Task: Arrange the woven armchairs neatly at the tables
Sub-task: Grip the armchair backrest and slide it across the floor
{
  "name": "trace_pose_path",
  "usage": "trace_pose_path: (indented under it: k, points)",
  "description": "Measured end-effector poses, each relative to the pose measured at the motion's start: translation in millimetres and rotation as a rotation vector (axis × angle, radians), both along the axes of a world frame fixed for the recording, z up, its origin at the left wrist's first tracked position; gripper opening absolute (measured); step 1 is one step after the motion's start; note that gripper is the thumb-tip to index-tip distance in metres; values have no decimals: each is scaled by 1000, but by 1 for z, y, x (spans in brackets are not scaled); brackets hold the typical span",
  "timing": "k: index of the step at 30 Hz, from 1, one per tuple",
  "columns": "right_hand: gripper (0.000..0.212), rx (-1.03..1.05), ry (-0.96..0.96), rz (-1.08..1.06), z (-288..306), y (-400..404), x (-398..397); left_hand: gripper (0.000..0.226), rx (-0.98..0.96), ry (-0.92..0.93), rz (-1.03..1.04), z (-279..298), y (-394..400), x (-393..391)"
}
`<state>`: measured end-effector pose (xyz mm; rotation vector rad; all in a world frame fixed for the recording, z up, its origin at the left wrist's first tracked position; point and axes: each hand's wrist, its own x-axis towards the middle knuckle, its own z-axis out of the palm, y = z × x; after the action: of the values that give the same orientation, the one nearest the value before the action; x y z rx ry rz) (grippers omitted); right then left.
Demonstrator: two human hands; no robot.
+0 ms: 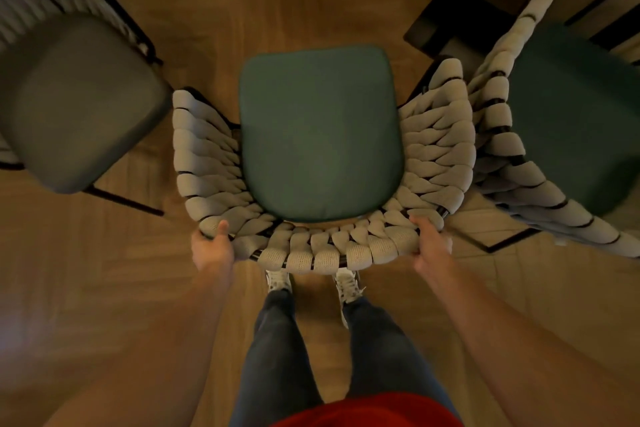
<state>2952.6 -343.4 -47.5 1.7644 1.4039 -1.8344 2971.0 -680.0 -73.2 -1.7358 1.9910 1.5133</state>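
Directly below me stands a woven armchair (346, 246) with thick beige braided cords and a green seat cushion (320, 132). My left hand (213, 246) grips the left end of its curved backrest, thumb on top. My right hand (431, 244) grips the right end of the same backrest. A second woven armchair (502, 114) with a dark green cushion stands close on the right, its side nearly touching the first. A third chair with a grey cushion (79, 100) is at the left.
Dark table bases (446, 21) lie on the wooden floor ahead at the top and upper right. My legs and white shoes (277, 279) are just behind the chair. A dark chair leg frame (124, 199) runs along the floor at left.
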Motion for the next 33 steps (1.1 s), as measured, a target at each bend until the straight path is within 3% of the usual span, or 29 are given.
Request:
trace_pose_path:
  k: [13,18,21,24,26,28,33]
  points:
    - [46,-58,-35,-258,13,-115,-24,46,-19,-12,-314,6,-108,-100]
    - [48,-50,-16,-218,10,-134,-30,51,-33,-59,-466,12,-130,-127]
    - [72,415,-45,157,5,-134,-22,60,-292,-88,-779,15,-142,-127]
    - [79,888,176,783,11,-129,-7,64,-754,152,-1272,22,-137,-114]
    - [79,932,253,1404,8,-128,-1,68,-769,278,-1704,19,-129,-97]
    - [84,893,214,1843,-4,-128,3,74,-742,231,-2040,9,-122,-80]
    - [85,1025,183,1947,-16,-128,-3,52,-906,310,-2143,-6,-115,-73]
